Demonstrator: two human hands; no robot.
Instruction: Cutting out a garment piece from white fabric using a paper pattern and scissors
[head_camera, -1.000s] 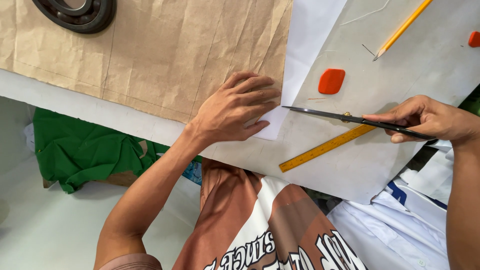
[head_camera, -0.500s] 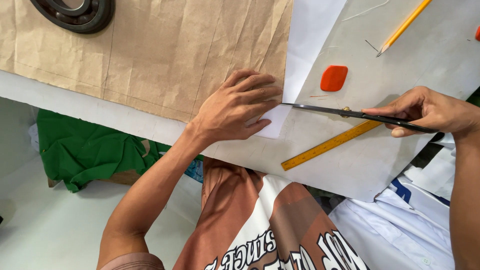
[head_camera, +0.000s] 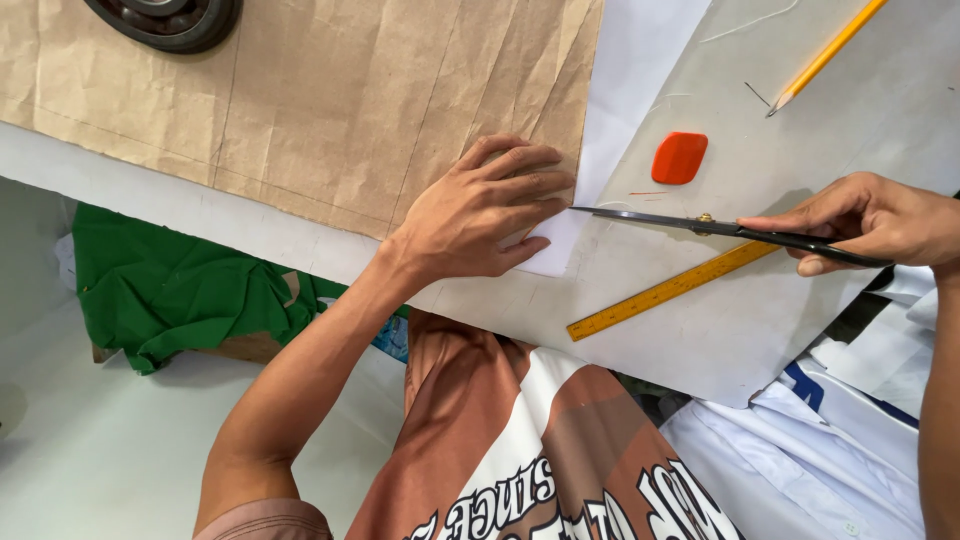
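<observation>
My left hand (head_camera: 480, 212) lies flat, fingers spread, on the corner of a creased brown paper sheet (head_camera: 330, 100) and the white sheet (head_camera: 640, 60) beside it. My right hand (head_camera: 870, 220) grips the handles of long black scissors (head_camera: 690, 225). The blades point left, and their tip reaches the white sheet's edge just by my left fingertips. A yellow ruler (head_camera: 670, 290) lies slanted on the grey table (head_camera: 730, 340) just below the scissors.
An orange-red chalk piece (head_camera: 679, 157) sits above the scissors. A yellow pencil (head_camera: 825, 55) lies at the top right. A black round weight (head_camera: 170, 18) rests on the brown paper's top left. Green cloth (head_camera: 180, 290) and white garments (head_camera: 820, 450) lie below the table edge.
The scissors and my right hand have crept slightly left along the white sheet's edge. My left hand stays pressed in place.
</observation>
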